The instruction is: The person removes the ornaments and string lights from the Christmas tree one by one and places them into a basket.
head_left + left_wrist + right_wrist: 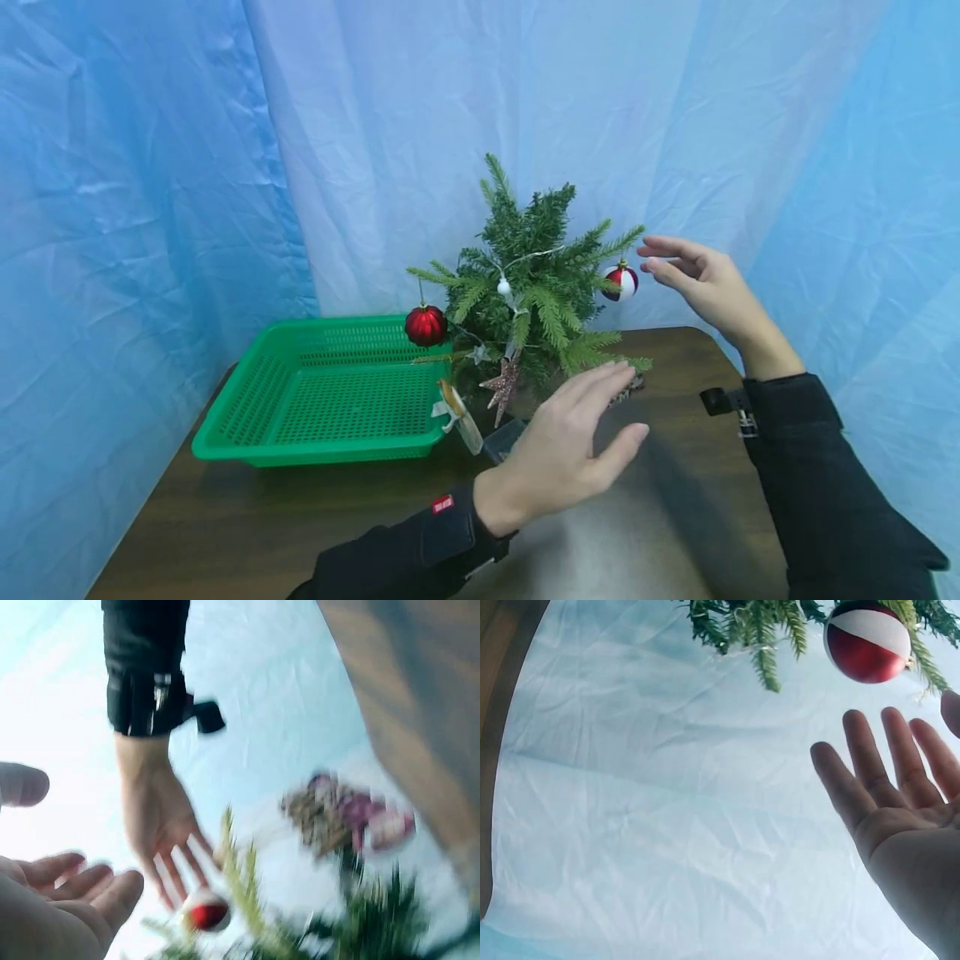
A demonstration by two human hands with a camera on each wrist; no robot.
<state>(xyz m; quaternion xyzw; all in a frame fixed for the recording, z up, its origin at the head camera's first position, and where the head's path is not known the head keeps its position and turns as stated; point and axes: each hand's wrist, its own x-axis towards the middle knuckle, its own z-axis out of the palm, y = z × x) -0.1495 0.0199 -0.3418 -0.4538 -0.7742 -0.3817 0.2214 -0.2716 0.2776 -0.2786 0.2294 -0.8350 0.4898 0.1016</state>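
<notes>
A small artificial Christmas tree [551, 308] stands on the table. From a branch tip on its right hangs a red and white bauble [621, 282]. My right hand [708, 287] is just right of this bauble, fingers loosely spread and holding nothing; the right wrist view has a gap between the fingertips and the bauble [868, 642]. In front of the tree my left hand [562, 437] is held up with straight fingers and grips nothing. A ribbed red bauble [426, 326] hangs on the left side, and a glittery pink star [502, 385] hangs low at the front.
A green plastic basket [255, 454] stands left of the tree. Between them leans a pale ornament [459, 415], its kind unclear. A dark box [501, 440] is partly hidden by my left hand. A blurred brown and pink woven ornament [341, 814] shows in the left wrist view. Blue cloth [480, 92] surrounds the table.
</notes>
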